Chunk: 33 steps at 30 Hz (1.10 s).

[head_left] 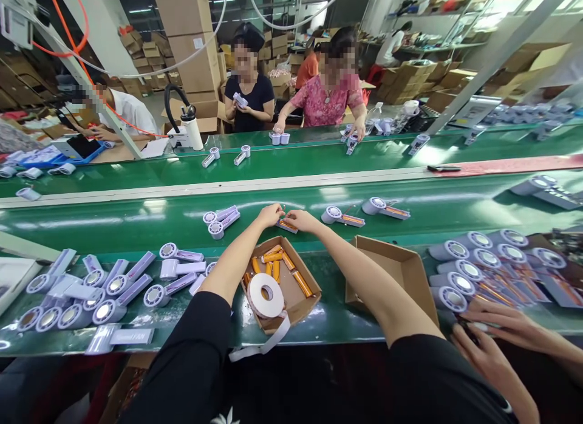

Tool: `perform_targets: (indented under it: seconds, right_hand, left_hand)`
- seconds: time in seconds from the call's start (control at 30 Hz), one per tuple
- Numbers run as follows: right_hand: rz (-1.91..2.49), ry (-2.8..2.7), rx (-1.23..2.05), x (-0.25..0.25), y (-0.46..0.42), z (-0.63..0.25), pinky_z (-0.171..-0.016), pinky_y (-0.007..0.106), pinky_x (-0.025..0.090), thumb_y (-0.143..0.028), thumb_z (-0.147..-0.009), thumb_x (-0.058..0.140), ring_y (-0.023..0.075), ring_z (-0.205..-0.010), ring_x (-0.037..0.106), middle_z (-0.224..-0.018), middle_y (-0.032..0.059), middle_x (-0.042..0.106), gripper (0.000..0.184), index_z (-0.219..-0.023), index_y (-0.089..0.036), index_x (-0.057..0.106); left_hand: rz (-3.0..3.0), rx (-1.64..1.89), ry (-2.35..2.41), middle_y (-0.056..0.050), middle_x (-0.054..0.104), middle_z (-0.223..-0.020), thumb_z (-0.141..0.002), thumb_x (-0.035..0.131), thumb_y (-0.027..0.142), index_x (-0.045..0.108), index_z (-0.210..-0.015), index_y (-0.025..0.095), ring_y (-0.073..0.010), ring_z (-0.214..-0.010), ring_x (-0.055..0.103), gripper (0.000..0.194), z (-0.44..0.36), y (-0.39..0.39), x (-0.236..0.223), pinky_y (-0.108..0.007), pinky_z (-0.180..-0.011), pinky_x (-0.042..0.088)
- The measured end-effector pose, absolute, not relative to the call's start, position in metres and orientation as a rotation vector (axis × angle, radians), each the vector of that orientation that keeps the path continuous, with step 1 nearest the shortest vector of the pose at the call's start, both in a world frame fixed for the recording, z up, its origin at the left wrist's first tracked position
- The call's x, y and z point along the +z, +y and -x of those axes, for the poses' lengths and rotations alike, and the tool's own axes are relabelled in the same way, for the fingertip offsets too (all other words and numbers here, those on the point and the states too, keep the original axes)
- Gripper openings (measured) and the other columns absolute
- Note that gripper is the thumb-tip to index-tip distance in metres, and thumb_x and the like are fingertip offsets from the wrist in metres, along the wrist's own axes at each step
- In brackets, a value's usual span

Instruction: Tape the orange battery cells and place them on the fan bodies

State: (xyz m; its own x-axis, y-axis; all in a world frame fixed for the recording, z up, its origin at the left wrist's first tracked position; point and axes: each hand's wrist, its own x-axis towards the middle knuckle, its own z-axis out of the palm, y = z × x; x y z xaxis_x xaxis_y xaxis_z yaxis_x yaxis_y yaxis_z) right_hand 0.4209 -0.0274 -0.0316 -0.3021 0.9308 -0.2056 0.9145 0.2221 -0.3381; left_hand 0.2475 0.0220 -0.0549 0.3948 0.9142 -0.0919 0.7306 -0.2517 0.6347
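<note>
Head view, logged left to right. On glossy green table (332,330): heap of pale-lavender plastic fan casings (107,310), round-headed, straight-handled. On smooth green belt (150,223) beyond: touching pair of lavender casings (231,219). Next, left hand (272,214), fingers bent, at upper-left end of lavender open-handled plastic casing (294,231) with orange cylindrical cell (286,224) inside. Casing judged light, stiff, smooth enough to slip; cell probably heavier, easily dented. Best held by handle sides. Located on or just above belt, directly under fingertips, between both hands. Nearer: brown cardboard box (314,304) with orange cells (300,283) and white tape roll (266,310). Right hand (300,220), fingers curled over casing's upper edge. Cannot tell, for either hand, whether gripping or merely touching. Farther right: two cell-fitted lavender casings (350,219) on belt, brown cardboard tray (396,261) on table, co-worker's hands (501,333).
</note>
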Motion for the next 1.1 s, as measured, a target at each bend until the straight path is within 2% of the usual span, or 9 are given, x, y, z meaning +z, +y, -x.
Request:
perform_targets:
  seconds: [0.1, 0.2, 0.33, 0.53, 0.63, 0.73, 0.83, 0.97, 1.1]
  right_hand:
    - [1.884, -2.362, 0.678, -0.042, -0.019, -0.416, -0.089, 0.037, 0.059, -0.043, -0.108, 0.058, 0.0205, -0.098, 0.073, -0.108, 0.0067, 0.077, 0.032, -0.114, -0.015, 0.073]
    - [1.951, -2.289, 0.716, -0.051, -0.012, -0.411, -0.089, 0.042, 0.062, -0.043, -0.104, 0.067, 0.0214, -0.099, 0.072, -0.114, 0.0068, 0.073, 0.032, -0.118, -0.015, 0.07]
    - [1.987, -2.213, 0.735, -0.053, -0.011, -0.421, -0.089, 0.041, 0.061, -0.045, -0.104, 0.066, 0.0214, -0.099, 0.071, -0.114, 0.0069, 0.073, 0.032, -0.115, -0.016, 0.07]
    - [2.027, -2.22, 0.789, -0.049, -0.022, -0.454, -0.083, 0.036, 0.059, -0.048, -0.102, 0.067, 0.0184, -0.085, 0.071, -0.092, 0.0021, 0.074, 0.034, -0.097, -0.015, 0.072]
    - [2.104, -2.183, 0.725, -0.042, -0.026, -0.456, -0.083, 0.034, 0.056, -0.048, -0.1, 0.068, 0.0206, -0.089, 0.072, -0.095, 0.0072, 0.078, 0.034, -0.096, -0.015, 0.075]
    - [2.181, -2.133, 0.637, -0.024, -0.034, -0.454, -0.083, 0.032, 0.053, -0.052, -0.096, 0.071, 0.0265, -0.097, 0.074, -0.099, 0.0158, 0.08, 0.039, -0.093, -0.014, 0.079]
    - [2.168, -2.103, 0.558, 0.003, -0.06, -0.457, -0.085, 0.035, 0.053, -0.057, -0.097, 0.067, 0.0305, -0.101, 0.074, -0.104, 0.0208, 0.079, 0.047, -0.099, -0.012, 0.081]
    - [1.865, -2.1, 0.557, 0.029, -0.14, -0.469, -0.087, 0.032, 0.053, -0.051, -0.104, 0.055, 0.0238, -0.098, 0.072, -0.112, 0.0106, 0.08, 0.041, -0.116, -0.02, 0.079]
    - [1.409, -2.02, 0.832, 0.032, -0.241, -0.464, -0.07, 0.03, 0.053, -0.054, -0.099, 0.062, 0.0205, -0.077, 0.071, -0.094, 0.0032, 0.082, 0.035, -0.101, -0.025, 0.082]
  left_hand:
    - [-2.051, 0.403, 1.408, -0.005, 0.077, -0.105, -0.102, 0.062, 0.028, 0.068, -0.098, 0.021, -0.0202, -0.102, 0.07, 0.01, -0.251, 0.022, -0.058, -0.033, -0.095, 0.053]
    - [-2.059, 0.393, 1.403, -0.006, 0.078, -0.102, -0.101, 0.062, 0.027, 0.067, -0.096, 0.022, -0.021, -0.098, 0.069, 0.009, -0.254, 0.022, -0.059, -0.032, -0.092, 0.052]
    - [-2.071, 0.373, 1.383, -0.008, 0.078, -0.104, -0.101, 0.06, 0.027, 0.066, -0.097, 0.021, -0.0215, -0.095, 0.069, 0.01, -0.261, 0.025, -0.054, -0.033, -0.089, 0.052]
    - [-2.109, 0.344, 1.343, -0.008, 0.078, -0.111, -0.101, 0.06, 0.027, 0.066, -0.101, 0.02, -0.02, -0.099, 0.07, 0.009, -0.266, 0.024, -0.05, -0.031, -0.092, 0.052]
    - [-2.147, 0.313, 1.337, -0.01, 0.078, -0.111, -0.102, 0.057, 0.027, 0.066, -0.104, 0.019, -0.0225, -0.103, 0.07, 0.012, -0.273, 0.021, -0.044, -0.034, -0.096, 0.052]
    - [-2.221, 0.318, 1.314, -0.016, 0.075, -0.12, -0.098, 0.061, 0.021, 0.066, -0.11, 0.016, -0.0296, -0.121, 0.066, 0.014, -0.285, 0.009, -0.026, -0.044, -0.109, 0.047]
    - [-2.325, 0.394, 1.228, -0.018, 0.064, -0.144, -0.092, 0.07, 0.021, 0.064, -0.126, 0.017, -0.0339, -0.147, 0.047, 0.035, -0.281, -0.025, -0.002, -0.048, -0.123, 0.034]
    - [-2.521, 0.2, 0.648, -0.01, 0.071, -0.131, -0.091, 0.075, 0.04, 0.072, -0.121, 0.026, -0.0294, -0.133, 0.06, 0.033, -0.221, -0.107, 0.014, -0.039, -0.117, 0.042]
    - [-2.588, -0.103, 0.442, -0.006, 0.075, -0.123, -0.078, 0.085, 0.051, 0.077, -0.113, 0.033, -0.0291, -0.126, 0.064, 0.04, -0.146, -0.182, 0.023, -0.038, -0.112, 0.047]
